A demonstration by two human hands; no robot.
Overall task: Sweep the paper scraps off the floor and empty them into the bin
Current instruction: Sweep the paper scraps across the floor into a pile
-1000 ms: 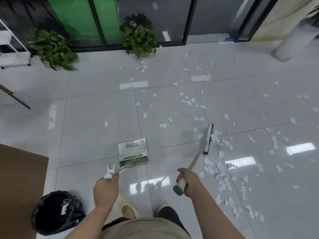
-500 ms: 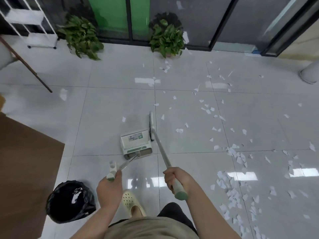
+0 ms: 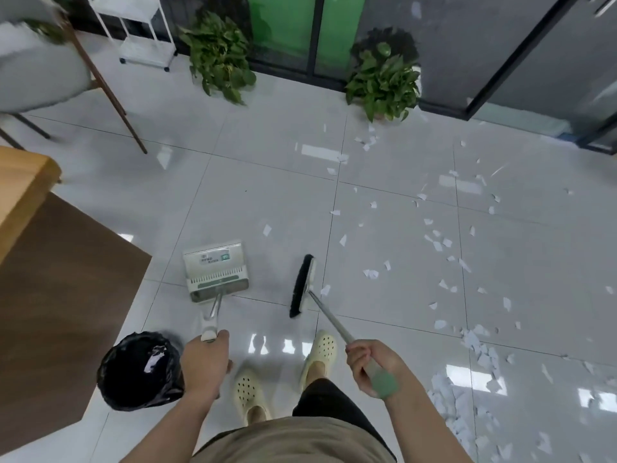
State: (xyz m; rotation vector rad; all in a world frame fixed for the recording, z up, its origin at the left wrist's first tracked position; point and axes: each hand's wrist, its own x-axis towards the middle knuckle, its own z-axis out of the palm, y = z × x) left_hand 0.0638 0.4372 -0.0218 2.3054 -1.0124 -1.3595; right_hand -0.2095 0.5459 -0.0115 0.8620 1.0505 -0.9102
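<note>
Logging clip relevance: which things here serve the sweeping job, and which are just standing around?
Job:
broom in right hand
dustpan in left hand
paper scraps
bin

Bystanders:
two potted plants
white rack
wooden table
brown mat

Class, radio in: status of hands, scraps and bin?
Left hand grips dustpan, right hand grips broom. Paper scraps on floor. Bin beside left hand, unobstructed.
</note>
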